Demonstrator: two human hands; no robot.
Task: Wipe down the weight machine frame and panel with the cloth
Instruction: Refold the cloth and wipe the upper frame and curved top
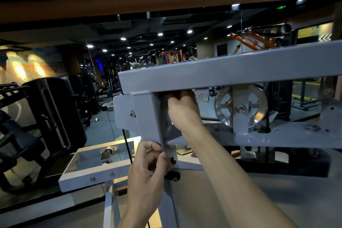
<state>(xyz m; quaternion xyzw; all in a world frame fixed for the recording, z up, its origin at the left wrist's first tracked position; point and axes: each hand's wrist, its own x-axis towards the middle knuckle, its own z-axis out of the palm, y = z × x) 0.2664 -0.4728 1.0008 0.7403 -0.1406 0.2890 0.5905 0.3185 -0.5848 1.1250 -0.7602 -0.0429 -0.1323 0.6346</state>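
Observation:
The grey weight machine frame (231, 68) fills the middle, with a thick top beam running right and an upright post (146, 116) below its left end. My right hand (183, 109) reaches up under the beam and grips a dark cloth (167, 96), pressed into the corner where post and beam meet. Most of the cloth is hidden by my fingers and the beam. Lower down, my left hand (149, 168) curls round the edge of the post's lower bracket (171, 151), thumb on its front.
A silver pulley wheel (240, 108) sits in a bracket just right of my right hand. A black cable (127, 146) drops left of the post. A grey bracket arm (98, 164) juts out lower left. Dark padded machines (48, 113) stand at the left.

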